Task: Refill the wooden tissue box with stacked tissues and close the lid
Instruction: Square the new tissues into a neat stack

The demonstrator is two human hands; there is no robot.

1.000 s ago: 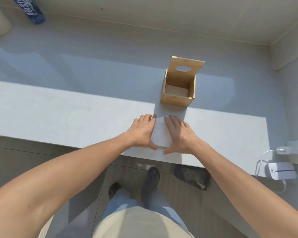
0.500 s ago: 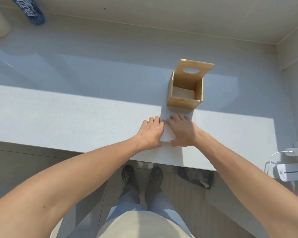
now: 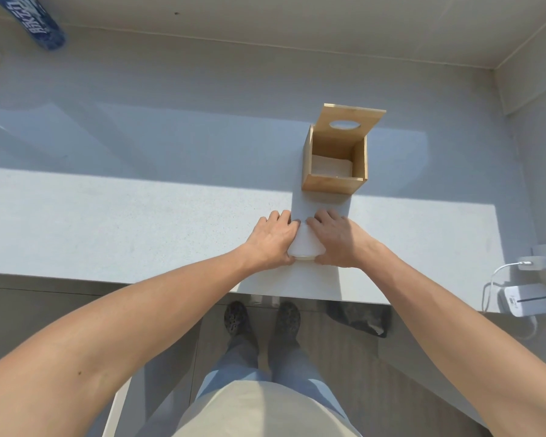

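White tissues, a small stack (image 3: 304,244), sit squeezed between my two hands on the grey countertop (image 3: 139,222). My left hand (image 3: 273,239) presses against the stack's left side and my right hand (image 3: 336,241) against its right side. The fingers of both hands are curled only a little, lying close together rather than spread, and their tips nearly meet over the far edge of the stack. Both thumbs hook round the near corners, so only a narrow strip of tissue shows between my palms. I cannot tell whether the stack is lifted or resting on the counter.

Just beyond my fingertips, a short way further from me and slightly to the right, stands the wooden tissue box (image 3: 334,165). Its lid (image 3: 349,124) is swung up and tilted away from me, with the oval slot facing me. Inside, at the bottom, a layer of white tissues (image 3: 331,167) already lies flat. Bare, shaded countertop lies between my fingers and the box's near wall.

Well off to the right of my right hand, past the end of the counter, a white charger (image 3: 528,299) with a cable sits on a lower ledge. Far beyond my left hand, at the back corner, a blue bottle (image 3: 41,25) stands. Below my wrists, under the counter edge, I see my dark shoes (image 3: 262,318) on the floor.
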